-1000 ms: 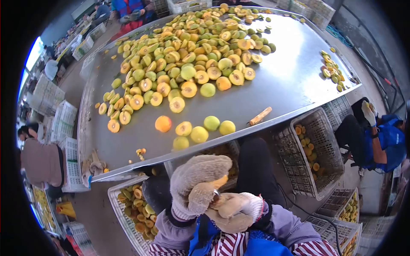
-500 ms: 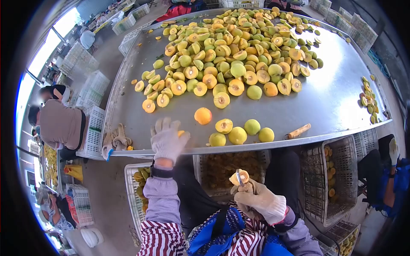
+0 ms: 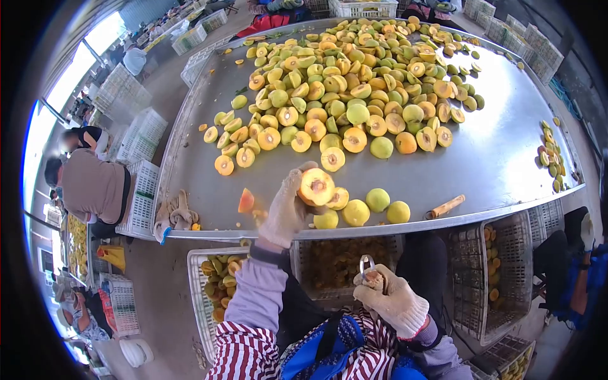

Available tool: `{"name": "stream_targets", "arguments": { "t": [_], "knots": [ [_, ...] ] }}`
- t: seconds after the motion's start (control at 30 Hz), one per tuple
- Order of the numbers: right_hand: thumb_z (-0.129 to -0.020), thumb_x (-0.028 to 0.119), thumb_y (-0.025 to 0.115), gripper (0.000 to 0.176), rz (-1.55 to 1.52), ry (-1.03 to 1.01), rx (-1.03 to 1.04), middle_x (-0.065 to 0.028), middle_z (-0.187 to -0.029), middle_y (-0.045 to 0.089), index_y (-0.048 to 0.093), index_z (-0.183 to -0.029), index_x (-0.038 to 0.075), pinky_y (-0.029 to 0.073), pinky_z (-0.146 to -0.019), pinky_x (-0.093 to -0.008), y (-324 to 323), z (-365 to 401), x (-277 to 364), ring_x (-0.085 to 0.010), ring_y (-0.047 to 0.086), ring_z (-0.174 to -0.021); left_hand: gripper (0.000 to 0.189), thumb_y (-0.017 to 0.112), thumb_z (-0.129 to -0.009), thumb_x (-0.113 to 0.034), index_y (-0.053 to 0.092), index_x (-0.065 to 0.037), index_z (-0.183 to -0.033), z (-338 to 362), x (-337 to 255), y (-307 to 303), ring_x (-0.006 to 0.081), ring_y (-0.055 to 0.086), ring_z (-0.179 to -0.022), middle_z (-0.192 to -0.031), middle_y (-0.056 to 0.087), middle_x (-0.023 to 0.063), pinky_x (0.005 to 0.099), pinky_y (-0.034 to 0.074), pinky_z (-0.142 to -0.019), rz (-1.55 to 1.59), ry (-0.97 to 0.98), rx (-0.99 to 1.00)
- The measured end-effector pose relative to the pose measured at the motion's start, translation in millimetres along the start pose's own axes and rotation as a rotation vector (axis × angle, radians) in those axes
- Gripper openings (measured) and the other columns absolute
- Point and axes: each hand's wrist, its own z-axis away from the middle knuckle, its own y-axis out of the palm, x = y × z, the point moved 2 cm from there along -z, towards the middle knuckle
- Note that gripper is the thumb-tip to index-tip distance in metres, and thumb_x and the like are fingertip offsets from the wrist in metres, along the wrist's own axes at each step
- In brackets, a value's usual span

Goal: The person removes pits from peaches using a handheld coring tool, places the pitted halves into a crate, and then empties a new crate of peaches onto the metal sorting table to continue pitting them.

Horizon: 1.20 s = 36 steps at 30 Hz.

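My left hand (image 3: 285, 212), in a pale glove, holds a halved fruit (image 3: 316, 187) above the near edge of the metal table (image 3: 190, 142), its cut face with the brown centre showing. My right hand (image 3: 391, 297), also gloved, is closed round a pitting tool (image 3: 367, 266) whose metal loop points up, over my lap. Beside my left hand lie several whole and cut fruits (image 3: 356, 213) along the near edge. An orange piece (image 3: 246, 201) is to its left, blurred. A large heap of halved fruit (image 3: 354, 82) covers the far part of the table.
A wooden-handled tool (image 3: 445, 207) and gloves (image 3: 180, 212) lie at the table's near edge. Below are a crate of fruit pieces (image 3: 197, 275), a dark-filled crate (image 3: 345, 259) and a crate at the right (image 3: 514, 272). Co-workers (image 3: 95, 183) sit at the left.
My left hand has moved right and lifted a halved fruit off the table. The fruit piece is gone from the tool's loop in my right hand. An orange piece now shows at the left.
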Motion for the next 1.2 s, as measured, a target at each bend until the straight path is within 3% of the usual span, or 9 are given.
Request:
{"name": "stream_targets", "arguments": {
  "t": [0.13,0.3,0.5,0.73,0.83,0.93,1.0,1.07,1.2],
  "knots": [
    [-0.087,0.028,0.074,0.031,0.246,-0.297,-0.126,-0.0083,-0.066,0.060,0.063,-0.104,0.005,0.049,-0.058,-0.0320,12.8,1.6,16.9,-0.0223,0.062,-0.057,0.078,0.057,-0.090,-0.067,0.047,-0.005,-0.137,64.0,-11.3,46.1,0.0316,0.069,-0.094,-0.119,0.064,0.0206,0.0398,0.059,-0.075,0.223,-0.061,0.133],
    [-0.086,0.025,0.075,0.028,0.315,-0.438,-0.247,-0.0114,-0.063,0.059,0.061,-0.098,0.004,0.051,-0.053,-0.0365,16.7,10.8,29.2,-0.0310,0.065,-0.057,0.065,0.052,-0.100,-0.052,0.046,0.000,-0.139,108.0,-13.6,64.0,0.0263,0.061,-0.116,-0.127,0.060,0.0188,0.0386,0.046,-0.104,0.166,0.017,0.228],
    [-0.086,0.024,0.075,0.029,0.382,-0.574,-0.300,-0.0130,-0.068,0.064,0.060,-0.097,0.003,0.053,-0.054,-0.0386,22.5,19.6,24.4,-0.0324,0.068,-0.061,0.060,0.053,-0.102,-0.045,0.045,0.000,-0.142,136.9,-25.7,85.3,0.0237,0.060,-0.116,-0.128,0.060,0.0189,0.0367,0.046,-0.104,0.152,0.080,0.181],
    [-0.087,0.023,0.074,0.030,0.186,-0.446,-0.190,-0.0146,-0.076,0.067,0.060,-0.104,0.002,0.054,-0.058,-0.0377,26.2,28.7,12.7,-0.0339,0.069,-0.067,0.050,0.052,-0.103,-0.034,0.050,0.002,-0.138,153.7,-29.1,100.5,0.0224,0.061,-0.113,-0.125,0.062,0.0175,0.0351,0.047,-0.102,-0.178,0.320,0.121],
    [-0.088,0.024,0.073,0.033,-0.096,-0.350,-0.099,-0.0162,-0.080,0.069,0.061,-0.110,0.002,0.055,-0.063,-0.0375,25.0,28.7,8.5,-0.0336,0.071,-0.071,0.064,0.052,-0.100,-0.051,0.049,0.002,-0.137,155.3,-34.5,106.5,0.0252,0.065,-0.106,-0.124,0.062,0.0209,0.0368,0.051,-0.096,-0.352,0.409,0.091],
    [-0.089,0.025,0.072,0.035,-0.024,-0.200,-0.026,-0.0175,-0.082,0.070,0.062,-0.113,0.002,0.056,-0.066,-0.0376,22.1,36.9,14.1,-0.0327,0.072,-0.074,0.065,0.050,-0.100,-0.053,0.051,0.002,-0.135,148.5,-48.0,105.9,0.0259,0.066,-0.103,-0.122,0.063,0.0201,0.0370,0.052,-0.094,-0.126,0.111,0.202],
    [-0.088,0.025,0.073,0.031,0.109,-0.428,-0.191,-0.0173,-0.079,0.069,0.063,-0.108,0.003,0.055,-0.064,-0.0381,22.6,37.3,17.3,-0.0336,0.072,-0.073,0.066,0.049,-0.100,-0.054,0.049,0.002,-0.136,147.8,-44.5,108.7,0.0270,0.067,-0.102,-0.120,0.063,0.0201,0.0379,0.053,-0.093,-0.077,0.097,0.157],
    [-0.088,0.025,0.073,0.031,0.115,-0.415,-0.187,-0.0172,-0.077,0.069,0.063,-0.107,0.003,0.055,-0.063,-0.0387,21.1,37.2,14.6,-0.0341,0.071,-0.072,0.053,0.050,-0.105,-0.036,0.047,0.003,-0.140,150.3,-41.5,107.8,0.0215,0.062,-0.110,-0.124,0.061,0.0164,0.0348,0.049,-0.098,0.143,0.091,0.210],
    [-0.088,0.024,0.073,0.029,0.181,-0.448,-0.249,-0.0168,-0.073,0.067,0.060,-0.103,0.002,0.055,-0.060,-0.0409,20.8,41.9,15.6,-0.0354,0.070,-0.069,0.057,0.052,-0.103,-0.039,0.045,0.003,-0.142,158.0,-29.3,109.4,0.0227,0.062,-0.112,-0.128,0.060,0.0179,0.0354,0.049,-0.100,0.089,0.200,0.218]
  ]
}}
